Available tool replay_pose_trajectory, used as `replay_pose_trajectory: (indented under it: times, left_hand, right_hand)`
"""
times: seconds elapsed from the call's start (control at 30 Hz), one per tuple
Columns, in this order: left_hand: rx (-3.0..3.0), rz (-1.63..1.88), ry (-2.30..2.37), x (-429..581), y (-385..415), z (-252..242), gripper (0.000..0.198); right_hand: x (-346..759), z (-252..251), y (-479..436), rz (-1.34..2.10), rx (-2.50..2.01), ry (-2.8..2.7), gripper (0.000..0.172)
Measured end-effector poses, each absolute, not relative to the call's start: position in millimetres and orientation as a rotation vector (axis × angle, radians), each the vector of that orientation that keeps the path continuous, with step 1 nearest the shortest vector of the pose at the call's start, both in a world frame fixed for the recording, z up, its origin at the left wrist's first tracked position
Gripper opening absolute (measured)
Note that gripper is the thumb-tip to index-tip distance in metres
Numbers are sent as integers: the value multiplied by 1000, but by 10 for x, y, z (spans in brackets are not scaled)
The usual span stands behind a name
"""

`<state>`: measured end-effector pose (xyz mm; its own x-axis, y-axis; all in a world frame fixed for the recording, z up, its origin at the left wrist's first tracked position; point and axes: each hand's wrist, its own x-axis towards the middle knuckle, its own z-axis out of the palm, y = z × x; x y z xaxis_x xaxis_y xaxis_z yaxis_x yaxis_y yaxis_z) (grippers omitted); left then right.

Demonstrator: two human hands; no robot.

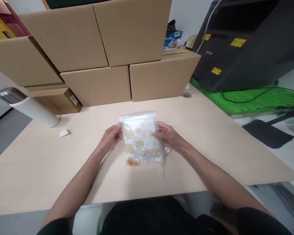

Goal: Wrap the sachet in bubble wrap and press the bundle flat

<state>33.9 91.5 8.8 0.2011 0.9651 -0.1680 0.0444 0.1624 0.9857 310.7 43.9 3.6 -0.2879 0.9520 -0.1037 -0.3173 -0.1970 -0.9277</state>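
Note:
A clear plastic bag (140, 138) with several round pale pieces and an orange bit inside is held upright just above the light wooden table (39, 163). My left hand (110, 138) pinches the bag's left edge, fingers closed on the plastic. My right hand (168, 135) grips its right edge, fingers curled round the plastic. A loose strip of clear film hangs down from the bag's lower right toward the table's front edge.
Stacked cardboard boxes (100, 49) wall off the table's back. A white tumbler with a metal lid (26, 106) lies at the far left, a crumpled white scrap (64, 133) near it. A black printer (250, 42) on a green mat (254, 99) stands at the right.

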Motion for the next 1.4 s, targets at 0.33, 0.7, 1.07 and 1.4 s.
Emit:
replay_pose_trajectory:
  times: [0.33, 0.7, 1.07, 1.4]
  left_hand:
    - [1459, 813, 1238, 157, 897, 258, 68]
    - [1308, 1103, 1008, 397, 878, 212, 58]
    - [1370, 1039, 1188, 684, 762, 85, 72]
    - [2517, 570, 1030, 1087, -179, 516, 88]
  right_hand:
    - [3131, 155, 357, 1676, -885, -1302, 48]
    - [2985, -30, 464, 1596, -1004, -985, 46]
    - [2822, 125, 280, 1616, -1101, -1166, 19]
    - [2797, 296, 170, 1285, -1157, -1239, 20]
